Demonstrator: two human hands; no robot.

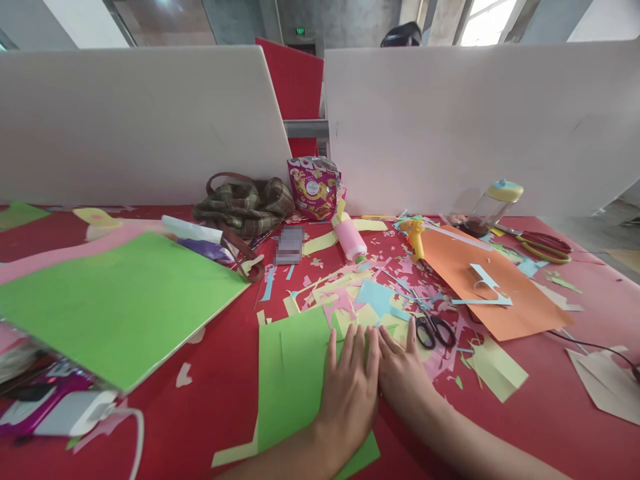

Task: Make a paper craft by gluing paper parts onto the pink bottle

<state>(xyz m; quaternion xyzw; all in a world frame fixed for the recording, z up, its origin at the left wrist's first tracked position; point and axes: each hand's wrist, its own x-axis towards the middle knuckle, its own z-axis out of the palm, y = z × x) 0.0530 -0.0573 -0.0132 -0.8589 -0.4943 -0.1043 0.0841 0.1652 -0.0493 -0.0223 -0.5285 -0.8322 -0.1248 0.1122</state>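
Observation:
A sheet of green paper (290,373) lies on the red tabletop in front of me. My left hand (350,380) rests flat on its right part, fingers stretched out and pointing away from me. Right beside it, my right hand (403,367) lies flat with its fingers extended, its index side against the left hand, over the sheet's right edge and paper scraps. Neither hand grasps anything. Black-handled scissors (434,332) lie just beyond the right hand, blades pointing away. A light blue paper piece (376,297) is ahead of my fingertips.
Paper scraps (345,293) litter the middle. A large green sheet (125,300) lies left, an orange sheet (493,287) right. Beyond are a yellow glue gun (414,239), pink bottle (349,237), snack bag (315,190), plaid bag (245,203), glass jar (490,210) and red-handled scissors (545,241).

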